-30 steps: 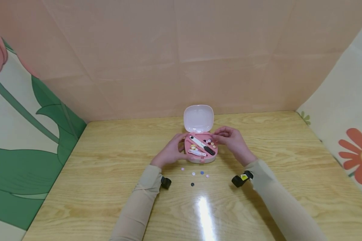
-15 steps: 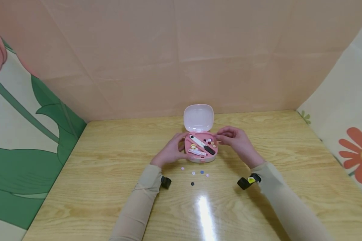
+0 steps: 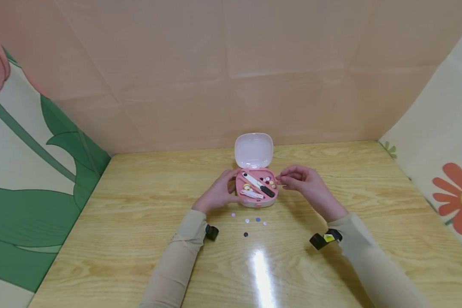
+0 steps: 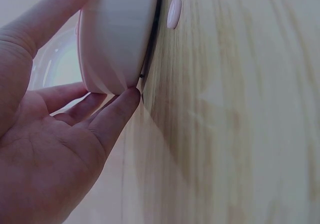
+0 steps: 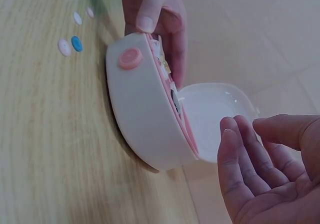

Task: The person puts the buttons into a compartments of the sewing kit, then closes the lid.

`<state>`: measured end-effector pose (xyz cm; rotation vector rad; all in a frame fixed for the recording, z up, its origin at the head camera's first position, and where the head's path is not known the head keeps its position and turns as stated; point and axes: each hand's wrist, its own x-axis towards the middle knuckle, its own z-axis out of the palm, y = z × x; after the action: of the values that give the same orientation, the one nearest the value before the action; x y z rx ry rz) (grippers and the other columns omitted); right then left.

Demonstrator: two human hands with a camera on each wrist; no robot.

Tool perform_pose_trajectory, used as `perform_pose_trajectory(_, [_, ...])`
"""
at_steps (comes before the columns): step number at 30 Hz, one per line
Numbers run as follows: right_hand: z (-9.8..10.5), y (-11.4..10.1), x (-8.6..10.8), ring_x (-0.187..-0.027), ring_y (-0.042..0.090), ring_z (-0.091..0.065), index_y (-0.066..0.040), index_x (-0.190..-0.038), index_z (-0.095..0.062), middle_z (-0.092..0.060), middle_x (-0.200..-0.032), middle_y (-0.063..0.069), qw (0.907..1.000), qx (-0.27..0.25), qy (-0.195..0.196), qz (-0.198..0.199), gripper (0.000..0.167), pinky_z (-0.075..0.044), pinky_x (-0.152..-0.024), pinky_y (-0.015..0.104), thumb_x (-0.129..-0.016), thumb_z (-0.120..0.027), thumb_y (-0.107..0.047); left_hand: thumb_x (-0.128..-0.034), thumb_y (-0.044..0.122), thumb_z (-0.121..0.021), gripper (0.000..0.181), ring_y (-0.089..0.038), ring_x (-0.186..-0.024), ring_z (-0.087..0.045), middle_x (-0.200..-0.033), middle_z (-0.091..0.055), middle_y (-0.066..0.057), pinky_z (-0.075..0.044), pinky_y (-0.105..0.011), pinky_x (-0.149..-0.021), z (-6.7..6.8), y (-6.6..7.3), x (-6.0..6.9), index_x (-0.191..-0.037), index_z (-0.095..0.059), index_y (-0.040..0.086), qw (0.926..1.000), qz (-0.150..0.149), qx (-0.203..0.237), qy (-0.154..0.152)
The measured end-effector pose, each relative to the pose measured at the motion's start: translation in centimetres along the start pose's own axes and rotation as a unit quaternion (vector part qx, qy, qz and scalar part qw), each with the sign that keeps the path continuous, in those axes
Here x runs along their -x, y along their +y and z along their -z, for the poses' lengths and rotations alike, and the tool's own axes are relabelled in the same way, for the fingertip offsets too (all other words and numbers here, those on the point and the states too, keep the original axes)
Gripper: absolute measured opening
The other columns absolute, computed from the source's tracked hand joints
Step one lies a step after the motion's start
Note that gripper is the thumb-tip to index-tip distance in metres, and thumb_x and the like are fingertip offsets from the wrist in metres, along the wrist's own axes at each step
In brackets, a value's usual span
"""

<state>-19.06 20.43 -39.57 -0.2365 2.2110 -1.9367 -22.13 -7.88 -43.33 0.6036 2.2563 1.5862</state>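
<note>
A small pink-and-white sewing box (image 3: 256,204) stands on the table, its white lid (image 3: 253,150) raised at the back. My left hand (image 3: 218,193) grips its left side, thumb at the front and fingers toward the back. Inside the pink tray lie a white tool with a black end (image 3: 259,185), a small white-and-pink strip (image 3: 252,194), a yellow item (image 3: 247,187) and several buttons (image 3: 268,181) at the right. My right hand (image 3: 306,183) is just beside the box's right edge. In the right wrist view its fingers are loosely bent and nothing shows between them.
Several loose buttons lie in front of the box, among them a blue button (image 3: 258,219), a black button (image 3: 245,234) and a pink button (image 3: 232,214). The wooden table (image 3: 158,184) meets a covered wall (image 3: 169,85) behind the box.
My right hand has drawn back to the right, from over the button compartment to beside the box. The left hand and the box have stayed in place.
</note>
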Motion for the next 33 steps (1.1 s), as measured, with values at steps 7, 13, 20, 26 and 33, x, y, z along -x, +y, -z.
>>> perform_pose_trajectory(7, [-0.2,0.1,1.0,-0.105,0.033,-0.061,0.008,-0.117,-0.053,-0.058,-0.116,0.029,0.9999,0.003,-0.01,-0.004,0.032,-0.05,-0.093,0.051,-0.096,-0.059,-0.014,-0.068,0.014,-0.087,0.097,-0.022,-0.129,-0.041,-0.135,-0.038,-0.002,-0.04,-0.022,-0.104,-0.1,-0.2,-0.1,-0.149,-0.033,0.016,1.0,-0.001,-0.001,0.0])
perform_pose_trajectory(13, [-0.7,0.3,1.6,-0.099,0.026,-0.064,0.009,-0.116,-0.053,-0.06,-0.111,0.026,0.9996,-0.001,-0.025,-0.009,0.029,-0.054,-0.09,0.045,-0.095,-0.06,-0.01,-0.0686,0.015,-0.086,0.097,-0.022,-0.129,-0.041,-0.135,-0.038,-0.003,-0.04,-0.023,-0.104,-0.1,-0.1,-0.1,-0.149,-0.032,0.015,1.0,-0.007,-0.003,0.0])
perform_pose_trajectory(20, [-1.2,0.6,2.1,-0.101,0.029,-0.063,0.007,-0.114,-0.055,-0.063,-0.111,0.024,0.999,0.003,-0.039,-0.023,0.026,-0.055,-0.088,0.043,-0.095,-0.06,-0.009,-0.0671,0.013,-0.087,0.098,-0.023,-0.129,-0.041,-0.135,-0.039,-0.003,-0.039,-0.026,-0.106,0.0,0.0,0.0,-0.149,-0.032,0.014,1.0,-0.005,0.003,0.002])
perform_pose_trajectory(26, [-1.4,0.8,2.4,-0.1,0.027,-0.064,0.01,-0.115,-0.055,-0.062,-0.112,0.027,0.9988,-0.004,-0.047,-0.017,0.026,-0.054,-0.09,0.046,-0.095,-0.059,-0.007,-0.069,0.009,-0.085,0.098,-0.027,-0.131,-0.04,-0.139,-0.037,-0.008,-0.038,-0.031,-0.108,0.0,0.6,0.2,-0.15,-0.029,0.009,1.0,0.001,0.007,-0.005])
perform_pose_trajectory(33, [-1.6,1.0,2.6,-0.101,0.029,-0.064,0.007,-0.114,-0.056,-0.065,-0.109,0.02,0.9984,0.004,-0.047,-0.031,0.026,-0.054,-0.089,0.044,-0.094,-0.06,-0.009,-0.07,0.007,-0.085,0.098,-0.029,-0.131,-0.038,-0.14,-0.034,-0.011,-0.037,-0.032,-0.108,0.0,0.2,0.0,-0.15,-0.028,0.011,0.9998,-0.006,0.018,-0.01])
